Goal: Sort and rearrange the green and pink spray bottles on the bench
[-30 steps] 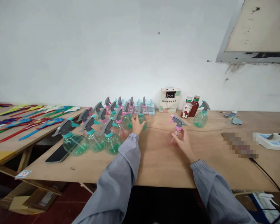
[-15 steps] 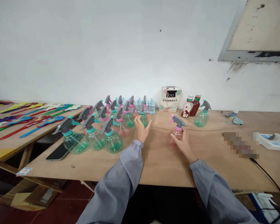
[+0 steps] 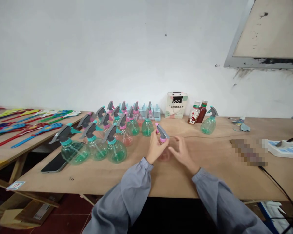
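Note:
A pink spray bottle [image 3: 164, 156] with a grey and pink spray head stands in front of me on the wooden table. My left hand [image 3: 156, 148] is wrapped round its neck just under the head. To its right, my right hand [image 3: 183, 154] is open, fingers apart, close beside the bottle and holding nothing. Several green and pink spray bottles stand grouped at the left, among them a front green one [image 3: 117, 153] and another green one [image 3: 147, 126] just behind my left hand. A single green spray bottle [image 3: 208, 125] is at the back right.
A paper bag [image 3: 175, 105] and two red-filled bottles [image 3: 200, 112] stand by the wall. A blue rack [image 3: 156, 112] is behind the group. A phone [image 3: 54, 163] lies left, a blurred device [image 3: 249, 152] and power strip [image 3: 286, 149] right. Colourful strips [image 3: 36, 131] cover the left table.
The pink spray bottle has moved left with its head turned. My left hand has come right and closed on its neck. My right hand has let go of it.

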Demonstrator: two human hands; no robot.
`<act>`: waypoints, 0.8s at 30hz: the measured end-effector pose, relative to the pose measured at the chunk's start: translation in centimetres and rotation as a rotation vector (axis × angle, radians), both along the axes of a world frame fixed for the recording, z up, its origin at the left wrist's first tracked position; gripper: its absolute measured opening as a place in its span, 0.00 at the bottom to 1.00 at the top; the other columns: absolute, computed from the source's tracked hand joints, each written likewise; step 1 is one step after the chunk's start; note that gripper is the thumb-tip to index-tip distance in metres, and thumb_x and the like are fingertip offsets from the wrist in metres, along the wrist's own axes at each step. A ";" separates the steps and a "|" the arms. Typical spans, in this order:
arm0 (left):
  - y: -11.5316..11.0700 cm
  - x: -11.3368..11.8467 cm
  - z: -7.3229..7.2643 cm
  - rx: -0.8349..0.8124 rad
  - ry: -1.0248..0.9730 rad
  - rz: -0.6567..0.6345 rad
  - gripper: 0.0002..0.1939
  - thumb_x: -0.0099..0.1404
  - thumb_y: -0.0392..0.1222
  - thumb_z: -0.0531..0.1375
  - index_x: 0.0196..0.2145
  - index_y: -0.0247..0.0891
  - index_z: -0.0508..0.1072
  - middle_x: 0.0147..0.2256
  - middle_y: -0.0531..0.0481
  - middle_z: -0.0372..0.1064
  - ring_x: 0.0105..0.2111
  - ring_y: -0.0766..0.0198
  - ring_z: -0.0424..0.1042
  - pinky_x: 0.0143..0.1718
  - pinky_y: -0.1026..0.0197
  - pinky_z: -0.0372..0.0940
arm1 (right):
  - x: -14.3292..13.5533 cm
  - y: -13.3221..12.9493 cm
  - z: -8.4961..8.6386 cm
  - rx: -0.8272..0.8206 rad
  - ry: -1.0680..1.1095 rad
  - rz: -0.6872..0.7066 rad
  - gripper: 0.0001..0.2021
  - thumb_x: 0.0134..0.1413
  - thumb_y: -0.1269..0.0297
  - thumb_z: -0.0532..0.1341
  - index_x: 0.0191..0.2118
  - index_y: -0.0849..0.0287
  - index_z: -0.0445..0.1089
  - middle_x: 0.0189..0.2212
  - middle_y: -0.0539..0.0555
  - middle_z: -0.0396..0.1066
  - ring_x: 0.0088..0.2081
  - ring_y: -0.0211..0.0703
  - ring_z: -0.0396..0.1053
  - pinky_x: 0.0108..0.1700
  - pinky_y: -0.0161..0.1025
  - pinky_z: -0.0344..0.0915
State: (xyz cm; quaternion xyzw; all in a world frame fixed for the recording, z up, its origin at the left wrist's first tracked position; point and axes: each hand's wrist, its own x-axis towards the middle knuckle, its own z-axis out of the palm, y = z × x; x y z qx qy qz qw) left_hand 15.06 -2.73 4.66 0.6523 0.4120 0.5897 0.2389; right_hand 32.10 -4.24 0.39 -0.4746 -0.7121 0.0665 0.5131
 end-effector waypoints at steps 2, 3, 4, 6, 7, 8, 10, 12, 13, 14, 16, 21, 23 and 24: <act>0.1 -1.0 0.1 -0.012 -0.012 -0.010 0.34 0.53 0.38 0.65 0.58 0.37 0.63 0.52 0.39 0.66 0.56 0.51 0.67 0.58 0.48 0.61 | 4.1 1.7 1.5 0.007 0.146 -0.198 0.26 0.61 0.45 0.57 0.57 0.55 0.60 0.53 0.61 0.64 0.56 0.56 0.64 0.60 0.58 0.62; 0.1 -1.5 0.3 -0.022 -0.020 -0.010 0.34 0.52 0.35 0.64 0.58 0.37 0.65 0.51 0.40 0.67 0.53 0.52 0.69 0.57 0.50 0.63 | 6.5 2.8 2.3 0.032 0.209 -0.325 0.26 0.61 0.43 0.56 0.57 0.57 0.60 0.54 0.62 0.64 0.57 0.56 0.63 0.61 0.58 0.60; 0.0 -1.8 0.4 -0.035 -0.030 -0.011 0.33 0.52 0.34 0.62 0.57 0.37 0.67 0.48 0.42 0.69 0.50 0.54 0.70 0.54 0.51 0.64 | 9.1 4.0 3.2 0.064 0.250 -0.462 0.28 0.60 0.43 0.56 0.57 0.59 0.60 0.55 0.64 0.62 0.58 0.57 0.61 0.62 0.59 0.58; -0.1 -2.4 0.7 -0.066 -0.049 -0.023 0.29 0.51 0.32 0.61 0.53 0.37 0.71 0.42 0.46 0.71 0.41 0.59 0.72 0.49 0.54 0.66 | 14.2 6.3 4.8 0.064 0.282 -0.754 0.33 0.55 0.43 0.59 0.57 0.64 0.59 0.58 0.68 0.60 0.63 0.62 0.55 0.66 0.62 0.50; -0.1 -2.6 0.8 -0.084 -0.057 -0.038 0.26 0.51 0.32 0.60 0.50 0.37 0.72 0.38 0.48 0.72 0.36 0.62 0.71 0.46 0.56 0.67 | 16.4 7.4 5.5 -0.001 0.283 -0.852 0.35 0.53 0.44 0.61 0.59 0.65 0.58 0.60 0.71 0.58 0.65 0.65 0.52 0.67 0.62 0.47; -0.2 -2.8 0.9 -0.106 -0.066 -0.059 0.24 0.51 0.32 0.60 0.49 0.36 0.74 0.35 0.50 0.72 0.32 0.65 0.69 0.43 0.58 0.67 | 18.2 8.3 6.0 -0.096 0.296 -0.916 0.39 0.51 0.46 0.63 0.62 0.66 0.55 0.62 0.73 0.55 0.66 0.66 0.51 0.66 0.62 0.48; -0.3 -3.0 1.2 -0.147 -0.089 -0.097 0.21 0.53 0.35 0.61 0.46 0.36 0.75 0.30 0.53 0.70 0.27 0.68 0.66 0.37 0.61 0.66 | 20.8 9.8 6.7 -0.228 0.300 -0.939 0.45 0.48 0.49 0.66 0.66 0.66 0.50 0.65 0.75 0.52 0.68 0.68 0.49 0.67 0.62 0.49; -0.4 -3.2 1.4 -0.178 -0.117 -0.125 0.20 0.54 0.38 0.62 0.46 0.36 0.76 0.28 0.54 0.69 0.24 0.70 0.64 0.32 0.63 0.65 | 22.2 10.9 6.9 -0.302 0.291 -0.893 0.49 0.44 0.51 0.69 0.68 0.65 0.49 0.66 0.75 0.53 0.69 0.70 0.50 0.67 0.63 0.50; -0.4 -3.3 1.6 -0.190 -0.130 -0.132 0.20 0.55 0.40 0.63 0.46 0.36 0.76 0.27 0.55 0.69 0.23 0.70 0.63 0.30 0.64 0.64 | 22.5 11.3 6.8 -0.327 0.286 -0.868 0.50 0.43 0.51 0.70 0.68 0.65 0.50 0.66 0.75 0.54 0.69 0.71 0.50 0.66 0.64 0.50; -0.5 -3.3 1.7 -0.198 -0.143 -0.135 0.21 0.55 0.42 0.64 0.47 0.36 0.76 0.27 0.55 0.69 0.22 0.71 0.63 0.29 0.65 0.63 | 22.7 11.7 6.7 -0.351 0.285 -0.852 0.51 0.42 0.51 0.71 0.68 0.64 0.49 0.67 0.75 0.54 0.69 0.71 0.49 0.66 0.65 0.51; -0.6 -3.5 1.9 -0.213 -0.165 -0.134 0.21 0.56 0.45 0.64 0.47 0.36 0.76 0.26 0.55 0.68 0.21 0.71 0.62 0.26 0.65 0.62 | 22.8 12.3 6.2 -0.375 0.289 -0.841 0.50 0.45 0.48 0.69 0.69 0.61 0.48 0.67 0.75 0.55 0.69 0.70 0.50 0.65 0.67 0.52; -0.7 -3.9 2.2 -0.225 -0.177 -0.171 0.21 0.56 0.47 0.66 0.46 0.38 0.76 0.26 0.54 0.70 0.25 0.67 0.68 0.31 0.63 0.66 | 22.0 12.5 4.7 -0.304 0.271 -0.851 0.46 0.47 0.48 0.68 0.69 0.60 0.52 0.61 0.71 0.63 0.63 0.67 0.62 0.63 0.66 0.55; -0.7 -4.1 2.3 -0.227 -0.172 -0.223 0.19 0.55 0.46 0.67 0.44 0.40 0.76 0.28 0.52 0.72 0.31 0.63 0.73 0.37 0.60 0.68 | 20.9 12.0 3.8 -0.251 0.253 -0.860 0.46 0.45 0.49 0.69 0.68 0.62 0.56 0.61 0.72 0.62 0.62 0.67 0.61 0.63 0.63 0.55; -0.7 -4.3 2.4 -0.230 -0.177 -0.248 0.18 0.54 0.46 0.67 0.44 0.41 0.77 0.29 0.52 0.73 0.35 0.61 0.74 0.40 0.59 0.69 | 20.2 11.6 3.3 -0.221 0.248 -0.851 0.46 0.44 0.49 0.70 0.67 0.62 0.58 0.61 0.72 0.61 0.62 0.66 0.60 0.64 0.62 0.55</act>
